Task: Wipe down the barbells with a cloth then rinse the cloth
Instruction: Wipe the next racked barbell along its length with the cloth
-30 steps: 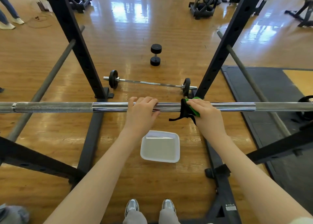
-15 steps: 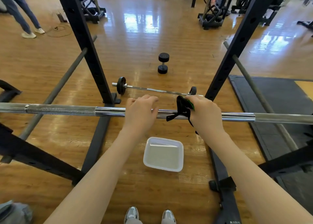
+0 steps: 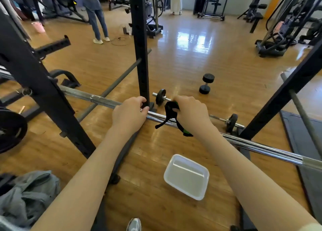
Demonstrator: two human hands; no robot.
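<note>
A long chrome barbell lies across the rack, running from the left down to the right edge. My left hand grips the bar near its middle. Just to its right, my right hand holds a black and green cloth wrapped around the bar, with loose ends hanging below. A white plastic tub holding water sits on the wooden floor under the bar. A second, smaller barbell with small plates lies on the floor behind.
Black rack uprights stand ahead, at left and at right. A weight plate sits at the left end. A dumbbell lies beyond. Grey clothing lies bottom left. Two people stand far back among machines.
My head has turned left and lifted, so the bar now slants and more of the gym shows. Both hands stay on the bar, the cloth a little closer to my left hand.
</note>
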